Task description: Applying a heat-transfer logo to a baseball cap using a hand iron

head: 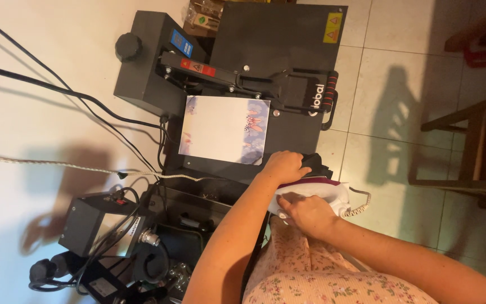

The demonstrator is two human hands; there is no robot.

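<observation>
My left hand (285, 167) lies flat, fingers together, on the dark cloth (317, 164) at the heat press (237, 73) edge; my right hand (310, 214) grips the white-and-maroon iron (324, 191) just beside it; the printed sheet (224, 129) rests on the platen; I judge the iron could scorch my knuckles if it slides leftward.

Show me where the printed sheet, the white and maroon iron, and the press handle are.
printed sheet (224, 128), head view, on its pale middle.
white and maroon iron (333, 191), head view, on its white body beside the right hand (306, 213).
press handle (331, 93), head view, on the black and red grip.
</observation>
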